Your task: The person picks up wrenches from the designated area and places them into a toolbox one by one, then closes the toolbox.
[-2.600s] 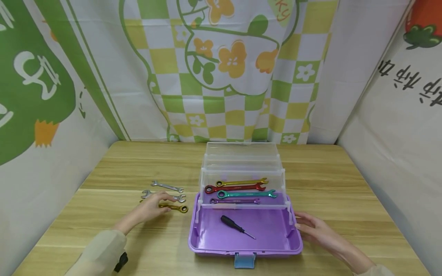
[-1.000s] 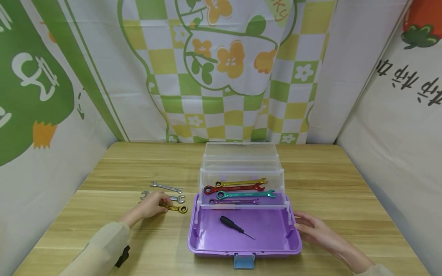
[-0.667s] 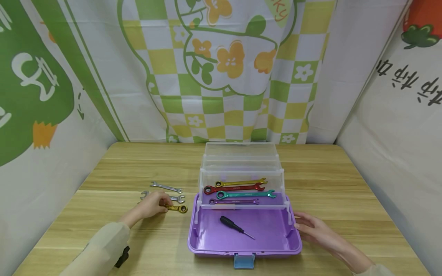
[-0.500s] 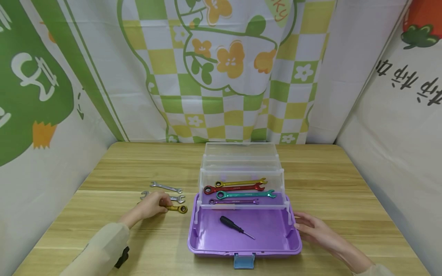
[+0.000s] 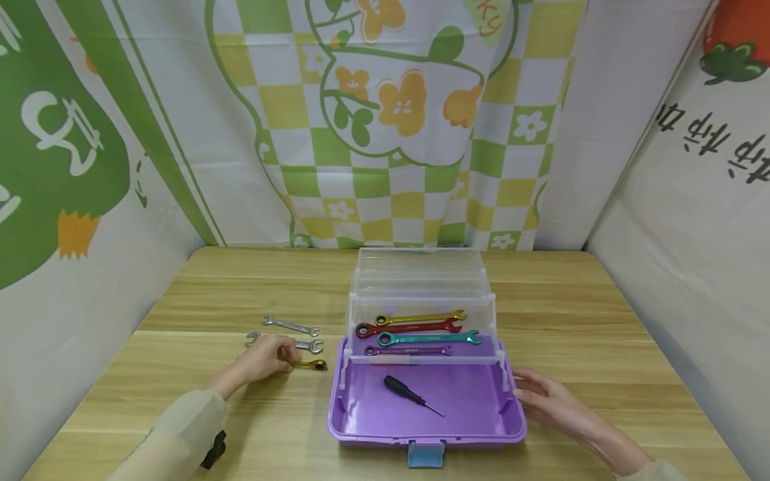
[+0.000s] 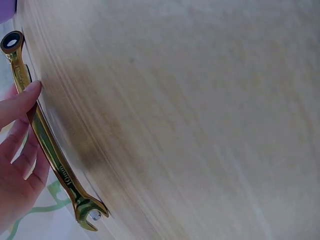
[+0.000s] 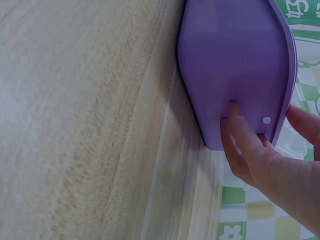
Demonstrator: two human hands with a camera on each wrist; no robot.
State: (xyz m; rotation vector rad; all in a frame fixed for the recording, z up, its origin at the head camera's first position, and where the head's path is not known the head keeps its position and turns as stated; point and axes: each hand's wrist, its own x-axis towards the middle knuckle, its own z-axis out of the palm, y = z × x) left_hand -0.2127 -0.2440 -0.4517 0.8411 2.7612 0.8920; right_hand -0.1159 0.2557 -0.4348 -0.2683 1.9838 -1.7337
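My left hand (image 5: 265, 357) pinches a gold combination wrench (image 6: 50, 145) between thumb and fingers, just above the table at the left. Its ring end (image 5: 319, 365) points toward the box and is seen nearly edge-on; its open end is hidden from the head view by the hand. Behind it lie two silver open-end wrenches, the far one (image 5: 291, 326) in full view and the nearer one (image 5: 309, 346) partly covered by the hand. My right hand (image 5: 553, 402) rests its nearly straight fingers on the right outer wall of the purple toolbox (image 7: 240, 55), thumb by the rim.
The toolbox's clear tray (image 5: 421, 300) is raised and holds a gold wrench (image 5: 421, 318), a red wrench (image 5: 412, 328), a teal wrench (image 5: 430, 339) and a purple wrench (image 5: 412, 351). A black-handled screwdriver (image 5: 404, 389) lies in the base. A blue latch (image 5: 426, 454) hangs in front.
My left hand has shifted slightly right and its fingers have closed on the gold wrench. The wrench has since tipped, its ring end turning from face-up to edge-on. My right hand stays put.
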